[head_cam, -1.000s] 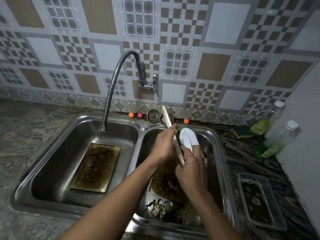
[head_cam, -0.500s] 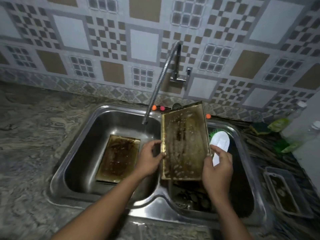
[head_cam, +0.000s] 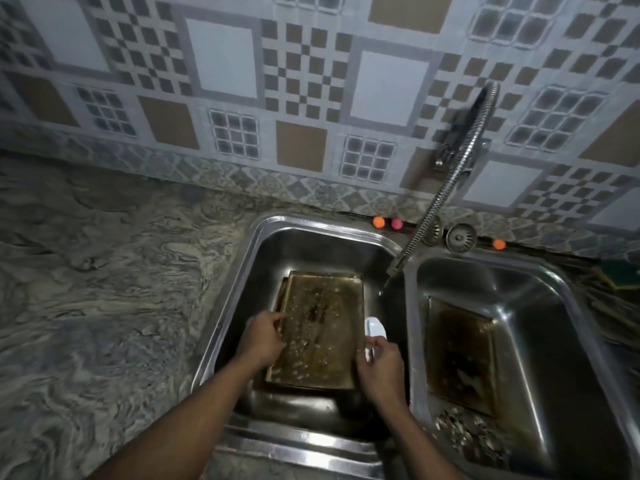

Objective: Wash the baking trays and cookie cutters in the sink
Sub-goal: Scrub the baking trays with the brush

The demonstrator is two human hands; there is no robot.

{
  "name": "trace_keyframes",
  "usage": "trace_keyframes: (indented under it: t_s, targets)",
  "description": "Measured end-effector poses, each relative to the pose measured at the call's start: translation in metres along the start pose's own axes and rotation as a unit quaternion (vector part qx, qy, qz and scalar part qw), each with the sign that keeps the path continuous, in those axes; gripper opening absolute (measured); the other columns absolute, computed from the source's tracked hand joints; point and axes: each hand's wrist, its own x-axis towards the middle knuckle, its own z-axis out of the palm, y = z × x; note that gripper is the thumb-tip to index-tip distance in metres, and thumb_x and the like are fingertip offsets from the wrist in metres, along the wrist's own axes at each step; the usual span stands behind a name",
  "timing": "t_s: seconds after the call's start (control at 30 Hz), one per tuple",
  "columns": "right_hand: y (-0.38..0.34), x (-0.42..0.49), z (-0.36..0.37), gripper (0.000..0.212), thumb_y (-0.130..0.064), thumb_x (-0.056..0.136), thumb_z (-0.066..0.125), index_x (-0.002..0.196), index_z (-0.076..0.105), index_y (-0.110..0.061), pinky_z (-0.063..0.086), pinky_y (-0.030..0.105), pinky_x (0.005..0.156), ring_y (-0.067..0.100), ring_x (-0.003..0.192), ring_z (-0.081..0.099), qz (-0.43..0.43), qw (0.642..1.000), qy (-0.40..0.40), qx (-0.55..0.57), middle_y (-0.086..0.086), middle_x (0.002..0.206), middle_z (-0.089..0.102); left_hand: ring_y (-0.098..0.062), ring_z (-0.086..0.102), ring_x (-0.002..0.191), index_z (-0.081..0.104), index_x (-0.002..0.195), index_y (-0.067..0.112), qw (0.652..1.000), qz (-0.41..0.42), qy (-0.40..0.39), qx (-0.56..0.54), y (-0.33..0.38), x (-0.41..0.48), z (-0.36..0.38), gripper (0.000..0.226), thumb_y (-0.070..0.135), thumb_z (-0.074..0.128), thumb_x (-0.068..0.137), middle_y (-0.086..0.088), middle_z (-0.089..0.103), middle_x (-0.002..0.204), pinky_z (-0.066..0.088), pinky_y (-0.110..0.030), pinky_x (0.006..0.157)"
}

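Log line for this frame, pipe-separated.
left hand holds tray left edge | right hand holds white scrubber at tray's right edge | tray in left basin | second tray, cookie cutters in right basin

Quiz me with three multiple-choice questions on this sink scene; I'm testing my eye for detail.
1. The tray that the right hand touches lies:
A. in the left basin
B. in the right basin
C. on the counter
2. Small coloured balls in view:
A. one
B. three
C. five
3. The right hand:
A. is empty
B. holds a white brush
C. turns the tap
Answers: 1 A, the leftmost basin's steel walls surround it; 2 B, two orange and one pink show; 3 B, white plastic sticks out of its grip.
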Motion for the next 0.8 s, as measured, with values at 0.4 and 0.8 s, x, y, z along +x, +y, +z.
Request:
trace_keyframes:
  t_s: [0.4, 0.8]
  targets:
    - [0.014, 0.026, 0.053, 0.035, -0.029, 0.097, 0.049, 0.130, 0.058, -0.033, 0.027, 0.036, 0.084, 0.032, 0.110, 0.047, 0.089, 0.977, -0.091, -0.169, 0.001, 0.124, 0.031, 0.005, 0.050, 0.077, 0.066, 0.113, 0.004, 1.000, -0.014, 0.007, -0.016, -0.043, 0.041, 0.041, 0.020, 0.003, 0.052, 0.098, 0.010, 0.059, 0.093, 0.038, -0.001, 0.061]
    - [0.015, 0.018, 0.040, 0.036, -0.030, 0.096, 0.051, 0.130, 0.055, -0.040, 0.032, 0.031, 0.094, 0.007, 0.074, 0.031, 0.024, 0.992, -0.051, -0.114, -0.008, 0.108, 0.022, -0.011, 0.057, 0.091, 0.067, 0.120, 0.005, 1.000, 0.011, -0.003, 0.006, -0.058, 0.053, 0.047, 0.029, 0.001, 0.057, 0.092, -0.009, 0.068, 0.109, 0.037, -0.005, 0.067]
